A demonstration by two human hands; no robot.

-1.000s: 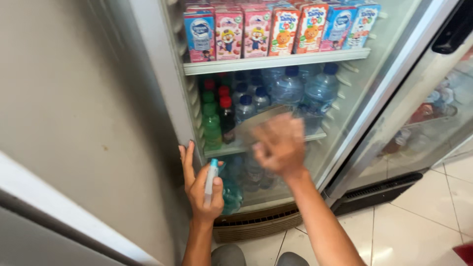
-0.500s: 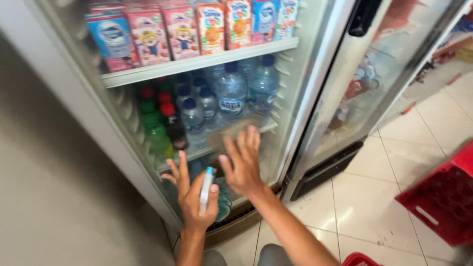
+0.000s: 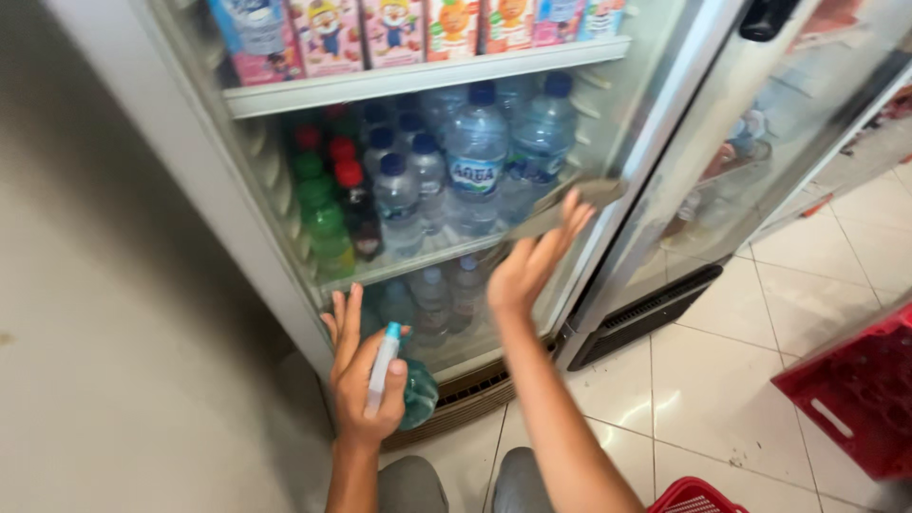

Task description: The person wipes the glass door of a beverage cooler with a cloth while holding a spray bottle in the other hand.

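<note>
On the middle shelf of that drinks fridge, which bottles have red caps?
The two bottles at the shelf's left end, one behind the other, beside the green bottles; the clear water bottles to their right all have blue caps.

White fridge shelf (image 3: 427,81), drink cartons (image 3: 394,28) on top, lower wire shelf (image 3: 418,261) bearing water bottles (image 3: 475,157)

Small spray bottle (image 3: 394,378), teal-green see-through body with a white-and-blue nozzle, sits upright low against the fridge glass. Greyish cloth (image 3: 560,211) is pressed flat higher up.

The right hand (image 3: 532,261) has swept its cloth (image 3: 560,209) rightward across the glass door (image 3: 446,190).
</note>
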